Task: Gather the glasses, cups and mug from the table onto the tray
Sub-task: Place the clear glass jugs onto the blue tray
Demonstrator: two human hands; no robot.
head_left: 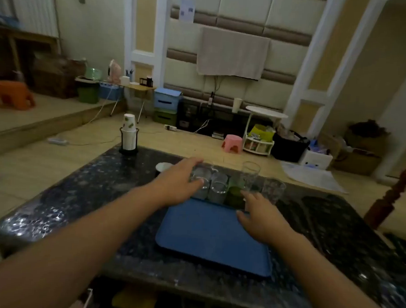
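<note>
A blue tray (pixel 207 238) lies on the dark speckled table (pixel 84 195). Along its far edge stand clear glasses (pixel 218 187), a green cup (pixel 236 196), a tall clear glass (pixel 250 175) and a patterned glass (pixel 273 189). My left hand (pixel 177 183) grips the leftmost clear glass (pixel 202 177), thumb in front and fingers over its far side. My right hand (pixel 262 219) hovers over the tray's right part with relaxed fingers, just short of the tall glass, holding nothing. A white mug (pixel 163 167) stands on the table left of my left hand.
A black holder with stacked paper cups (pixel 129 136) stands at the table's far left corner. A wooden post (pixel 390 199) rises at the right edge. Beyond the table lie floor, cables, a pink stool (pixel 232 144) and storage boxes.
</note>
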